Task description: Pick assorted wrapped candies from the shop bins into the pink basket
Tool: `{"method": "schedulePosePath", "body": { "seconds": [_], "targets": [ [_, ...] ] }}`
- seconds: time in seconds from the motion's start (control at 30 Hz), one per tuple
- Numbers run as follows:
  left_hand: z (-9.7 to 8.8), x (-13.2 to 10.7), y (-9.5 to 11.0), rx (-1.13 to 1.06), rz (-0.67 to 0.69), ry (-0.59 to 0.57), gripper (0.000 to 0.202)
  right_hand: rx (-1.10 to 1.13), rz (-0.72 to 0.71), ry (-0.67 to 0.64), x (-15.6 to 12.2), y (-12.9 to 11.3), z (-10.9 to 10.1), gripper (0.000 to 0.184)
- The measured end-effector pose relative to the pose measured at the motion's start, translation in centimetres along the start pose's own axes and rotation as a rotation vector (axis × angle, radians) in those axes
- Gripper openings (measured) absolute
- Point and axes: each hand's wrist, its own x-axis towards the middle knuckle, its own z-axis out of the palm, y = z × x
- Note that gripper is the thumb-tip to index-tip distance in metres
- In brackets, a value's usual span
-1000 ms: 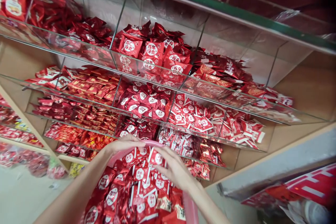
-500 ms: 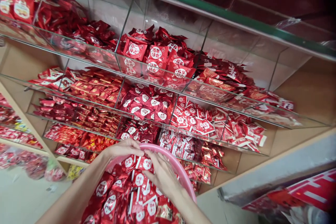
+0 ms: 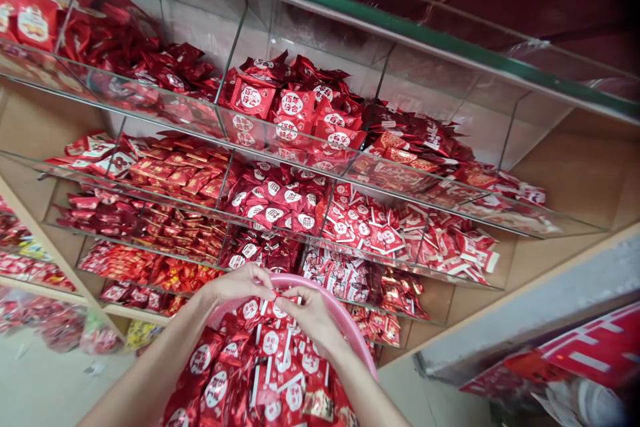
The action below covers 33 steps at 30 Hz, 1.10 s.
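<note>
1. Shelving unit (image 3: 590, 160): clear-fronted tiers hold sorted red packets. Its stock appears unchanged over the last second; the view has shifted only slightly.
2. Basket (image 3: 353, 327): pink, round-rimmed, positioned below and in front of the tiers. More of its far right rim is exposed than one second ago, since the right hand has moved inward.
3. Loose packets (image 3: 270, 343): red with white labels, heaped inside the basket beneath both forearms.
4. Left hand (image 3: 240, 285): located at the far rim. Thumb and index finger are pressed together, apparently pinching a packet edge; the other fingers are curled.
5. Right hand (image 3: 313, 317): shifted from over the heap to meet the left hand. Thumb and index finger pinch beside the left fingertips.
6. Single packet (image 3: 280, 310): located at the far end of the heap, just inside the rim. Judgement: handling has passed from one-handed to a two-handed grip at its upper edge.
</note>
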Motion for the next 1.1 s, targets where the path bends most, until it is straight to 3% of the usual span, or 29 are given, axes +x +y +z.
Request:
{"method": "schedulePosePath", "body": {
  "seconds": [0.2,0.47,0.7,0.93,1.1],
  "targets": [
    [0.0,0.1,0.6,-0.057,0.035,-0.018,0.019,-0.037,0.001,0.064,-0.2,-0.7,0.0,0.027],
    [0.0,0.5,1.0,-0.048,0.024,-0.057,0.022,-0.041,-0.060,0.056,0.0,-0.6,-0.2,0.029],
    [0.0,1.2,0.7,-0.058,0.018,-0.046,0.017,0.139,0.082,0.046,-0.4,-1.1,-1.1,0.029],
    [-0.1,1.3,0.7,-0.090,-0.010,-0.066,0.024,0.127,0.075,0.124,-1.0,-0.9,-3.1,0.032],
    [-0.2,0.9,0.7,-0.096,-0.002,-0.094,0.030,0.026,0.207,0.001,-2.2,0.0,-4.0,0.037]
  ]
}}
